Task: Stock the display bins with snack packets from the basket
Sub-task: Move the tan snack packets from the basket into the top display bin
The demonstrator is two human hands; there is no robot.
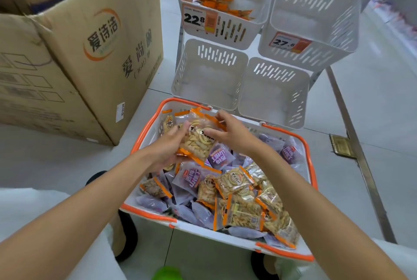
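Gathering the packets (pixel 198 142) goes best if the stack is squared before lifting, so none slips back into the basket (pixel 149 213). The left grip (pixel 165 149) clamps the stack from 9 o'clock and the right grip (pixel 228 132) from 3 o'clock. The stack sits between them, over the basket's 12 o'clock end. An empty bin (pixel 209 76) lies just beyond, at 12 o'clock.

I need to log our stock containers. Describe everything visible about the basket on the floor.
The basket is rectangular, white and plastic-looking, with orange handles folded down along its rim. It stands upright on the pale floor, just in front of the lower white bins. It is heaped with clear orange-edged packets and purple packets. Over its far end, the left hand and right hand hold a bunch of the orange-edged ones. Neither hand visibly touches the basket itself.
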